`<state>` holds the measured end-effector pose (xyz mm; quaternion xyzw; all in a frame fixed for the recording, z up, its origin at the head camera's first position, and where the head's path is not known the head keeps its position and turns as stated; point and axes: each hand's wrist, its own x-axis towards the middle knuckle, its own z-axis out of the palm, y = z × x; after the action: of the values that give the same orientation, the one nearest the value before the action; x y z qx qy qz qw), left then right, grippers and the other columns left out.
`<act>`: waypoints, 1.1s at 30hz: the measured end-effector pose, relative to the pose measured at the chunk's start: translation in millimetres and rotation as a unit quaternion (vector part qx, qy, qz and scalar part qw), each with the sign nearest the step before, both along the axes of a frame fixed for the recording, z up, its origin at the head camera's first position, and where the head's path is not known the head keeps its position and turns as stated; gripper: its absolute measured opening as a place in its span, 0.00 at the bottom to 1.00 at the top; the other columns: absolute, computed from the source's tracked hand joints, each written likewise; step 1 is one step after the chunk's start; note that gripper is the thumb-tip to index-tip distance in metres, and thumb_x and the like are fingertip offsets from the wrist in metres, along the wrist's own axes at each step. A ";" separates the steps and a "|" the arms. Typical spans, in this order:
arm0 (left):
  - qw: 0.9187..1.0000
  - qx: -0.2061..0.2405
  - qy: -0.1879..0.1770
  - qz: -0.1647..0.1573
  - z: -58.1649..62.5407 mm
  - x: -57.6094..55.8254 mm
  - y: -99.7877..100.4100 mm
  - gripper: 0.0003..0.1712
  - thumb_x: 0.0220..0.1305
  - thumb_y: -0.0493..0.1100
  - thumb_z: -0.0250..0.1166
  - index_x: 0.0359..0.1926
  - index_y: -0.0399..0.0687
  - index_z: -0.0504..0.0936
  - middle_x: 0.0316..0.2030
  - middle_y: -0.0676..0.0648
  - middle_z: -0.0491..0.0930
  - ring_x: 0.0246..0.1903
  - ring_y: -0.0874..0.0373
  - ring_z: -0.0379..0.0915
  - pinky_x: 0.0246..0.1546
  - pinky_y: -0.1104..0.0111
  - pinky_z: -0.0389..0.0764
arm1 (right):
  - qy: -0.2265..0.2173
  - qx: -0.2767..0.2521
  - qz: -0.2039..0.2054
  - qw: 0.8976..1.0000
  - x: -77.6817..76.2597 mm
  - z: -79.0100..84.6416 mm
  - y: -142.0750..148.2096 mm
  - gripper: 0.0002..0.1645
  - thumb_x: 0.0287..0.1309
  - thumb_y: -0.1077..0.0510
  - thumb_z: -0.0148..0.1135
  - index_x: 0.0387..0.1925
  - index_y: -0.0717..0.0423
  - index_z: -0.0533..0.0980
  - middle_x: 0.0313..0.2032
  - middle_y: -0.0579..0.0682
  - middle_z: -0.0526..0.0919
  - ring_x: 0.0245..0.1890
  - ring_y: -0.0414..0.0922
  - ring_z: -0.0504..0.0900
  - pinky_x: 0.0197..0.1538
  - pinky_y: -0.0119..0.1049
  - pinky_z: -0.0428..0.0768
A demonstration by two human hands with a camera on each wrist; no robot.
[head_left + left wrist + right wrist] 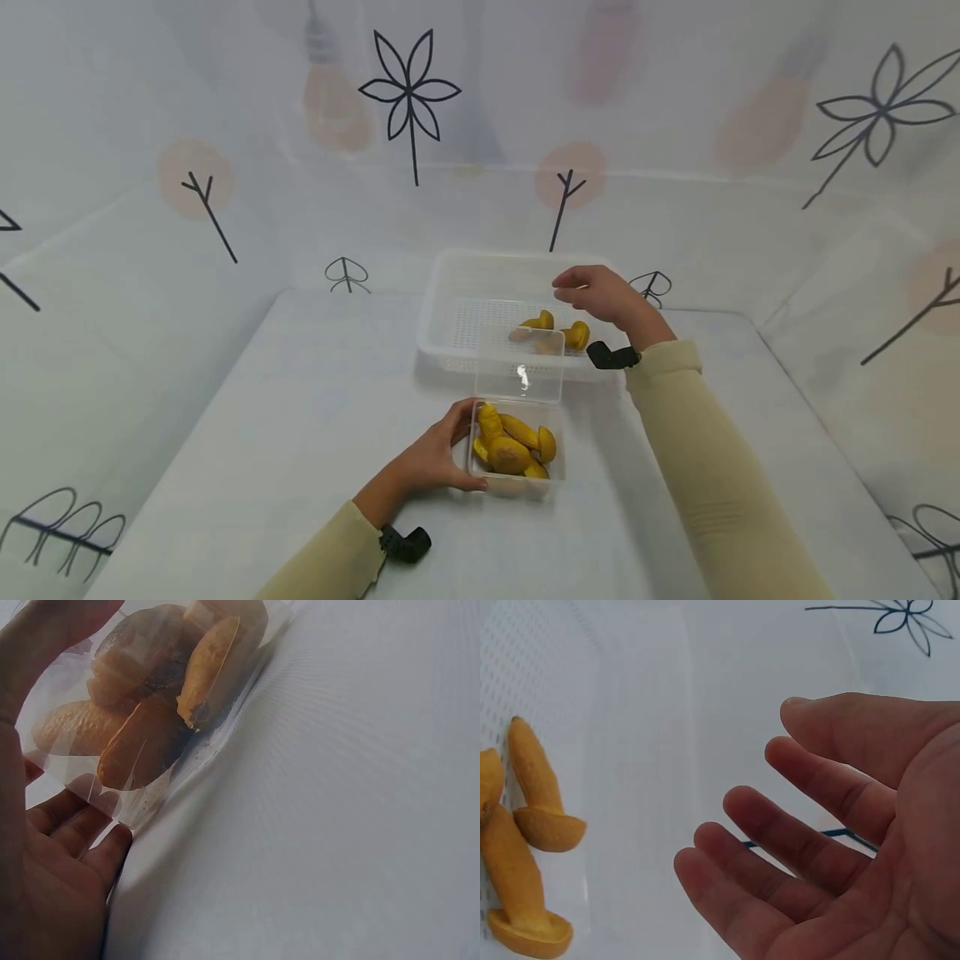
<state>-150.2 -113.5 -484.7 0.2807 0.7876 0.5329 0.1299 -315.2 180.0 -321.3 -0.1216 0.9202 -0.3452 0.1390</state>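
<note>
My left hand (435, 454) grips the left side of a small clear plastic box (557, 417), thumb at the near side and fingers at the far side. Several yellow mushrooms (508, 455) lie heaped inside; the left wrist view shows the mushrooms (146, 742) through the box wall. The box's clear lid (498, 385) stands raised at its far edge, overlapping the basket in the head view. Above the right part of the white basket (433, 333) hovers my right hand (600, 293), holding nothing, its fingers relaxed in the right wrist view. Below it, loose mushrooms (536, 787) lie in the basket.
The white perforated basket stands at the back of the white table (315, 400), just beyond the small box. Behind it rises a pale wall cloth (480, 208) printed with plants. Black cameras sit on both wrists.
</note>
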 end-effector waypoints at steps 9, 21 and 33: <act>1.000 0.000 -0.014 0.006 0.0 2.1 0.2 0.63 0.41 0.49 0.81 0.72 0.63 0.49 0.71 0.54 0.58 0.72 0.61 0.54 0.72 0.65 0.59 | 0.057 0.028 0.009 0.998 32.0 10.9 -0.1 0.22 0.67 0.45 0.55 0.58 0.49 0.74 0.59 0.54 0.76 0.61 0.56 0.74 0.61 0.58 0.74; 0.999 -0.023 -0.024 0.002 21.9 8.5 2.6 0.63 0.43 0.43 0.80 0.74 0.49 0.47 0.72 0.48 0.55 0.73 0.59 0.53 0.73 0.63 0.58 | 0.098 0.027 0.017 0.995 76.9 13.5 -1.9 0.20 0.66 0.46 0.56 0.56 0.48 0.75 0.56 0.53 0.79 0.59 0.55 0.77 0.60 0.55 0.77; 1.000 -0.002 -0.014 0.006 5.9 3.3 2.7 0.63 0.42 0.47 0.80 0.73 0.57 0.49 0.71 0.51 0.57 0.72 0.61 0.53 0.73 0.63 0.59 | 0.163 0.002 0.093 0.982 115.8 -8.3 -0.9 0.19 0.62 0.50 0.63 0.52 0.50 0.77 0.51 0.48 0.81 0.52 0.50 0.81 0.58 0.50 0.81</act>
<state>-146.9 -110.9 -478.7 0.2684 0.7886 0.5357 0.1386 -199.4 179.1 -329.6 -0.2605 0.9159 -0.3047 0.0192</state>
